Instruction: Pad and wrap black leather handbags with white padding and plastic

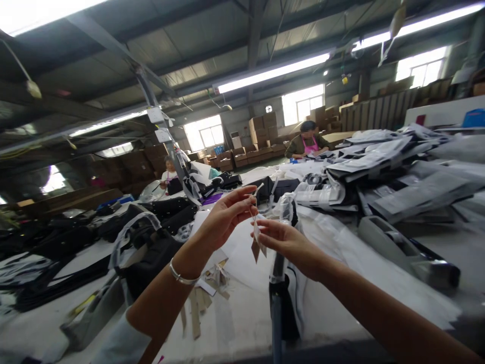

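My left hand (223, 218), with a bracelet at the wrist, pinches the thin white string at the top of a hang tag (256, 249). Lower down, the fingers of my right hand (293, 247) close on the tag's small cards, which dangle in the air between both hands. Beneath them, a dark bag (290, 308) with a plastic-wrapped handle stands on the white worktable (235, 323). Loose beige tags and strips (200, 303) lie left of it, and a white sheet (242, 247) is spread behind.
A grey tape dispenser (401, 247) sits at the right, below piled flat wrapped bags (379, 151). More black bags (151, 258) crowd the left side, near another grey dispenser (91, 316). A person in a pink apron (310, 144) works across the table; another person (169, 172) is further left.
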Demonstrator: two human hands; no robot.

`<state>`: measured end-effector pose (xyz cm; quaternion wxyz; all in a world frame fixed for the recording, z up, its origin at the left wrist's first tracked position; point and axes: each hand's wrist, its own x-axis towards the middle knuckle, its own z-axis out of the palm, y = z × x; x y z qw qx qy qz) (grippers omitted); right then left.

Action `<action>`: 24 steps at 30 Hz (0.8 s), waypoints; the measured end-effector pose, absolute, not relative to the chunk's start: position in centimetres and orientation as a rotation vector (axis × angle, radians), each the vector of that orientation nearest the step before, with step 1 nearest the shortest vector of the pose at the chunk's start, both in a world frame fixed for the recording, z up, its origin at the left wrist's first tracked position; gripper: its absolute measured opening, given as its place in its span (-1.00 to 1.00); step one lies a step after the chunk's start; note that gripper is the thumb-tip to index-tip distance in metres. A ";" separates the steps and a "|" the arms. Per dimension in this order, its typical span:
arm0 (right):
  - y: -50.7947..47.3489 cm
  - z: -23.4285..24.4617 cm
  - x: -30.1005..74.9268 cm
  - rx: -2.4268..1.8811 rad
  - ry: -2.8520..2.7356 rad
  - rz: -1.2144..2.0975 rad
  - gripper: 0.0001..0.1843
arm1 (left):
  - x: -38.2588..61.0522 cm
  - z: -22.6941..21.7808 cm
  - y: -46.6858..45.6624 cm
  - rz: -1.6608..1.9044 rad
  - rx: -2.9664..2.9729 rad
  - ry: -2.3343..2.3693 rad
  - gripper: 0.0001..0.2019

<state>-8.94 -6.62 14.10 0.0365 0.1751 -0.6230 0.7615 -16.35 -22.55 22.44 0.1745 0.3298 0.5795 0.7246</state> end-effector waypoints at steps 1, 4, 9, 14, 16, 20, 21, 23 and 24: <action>-6.4 13.9 -8.7 0.505 -1.881 2.354 -0.47 | -16.3 22.4 -22.3 2.053 0.941 1.639 -0.59; -5.6 13.2 -7.9 0.403 -1.819 2.367 -0.51 | -16.2 22.1 -21.7 2.065 0.948 1.643 -0.61; -3.9 12.3 -6.7 0.210 -1.841 2.242 -0.62 | -16.1 21.8 -21.1 2.084 0.930 1.684 -0.65; -2.8 12.0 -6.1 0.091 -1.817 1.936 -0.63 | -15.4 22.2 -20.0 2.083 0.917 1.673 -0.65; -2.4 11.9 -5.8 0.059 -1.798 1.893 -0.62 | -15.2 22.3 -19.5 2.076 0.928 1.667 -0.65; -1.9 11.6 -4.9 0.008 -1.816 1.977 -0.59 | -15.1 22.4 -18.8 2.064 0.914 1.661 -0.66; -1.9 11.4 -4.7 0.002 -1.814 1.984 -0.59 | -15.1 22.4 -18.7 2.072 0.902 1.648 -0.66; -1.8 11.0 -4.4 -0.012 -1.802 1.982 -0.60 | -15.0 22.5 -18.4 2.105 0.877 1.598 -0.65; -1.8 10.7 -4.3 -0.015 -1.796 1.980 -0.61 | -14.9 22.5 -18.2 2.124 0.868 1.566 -0.65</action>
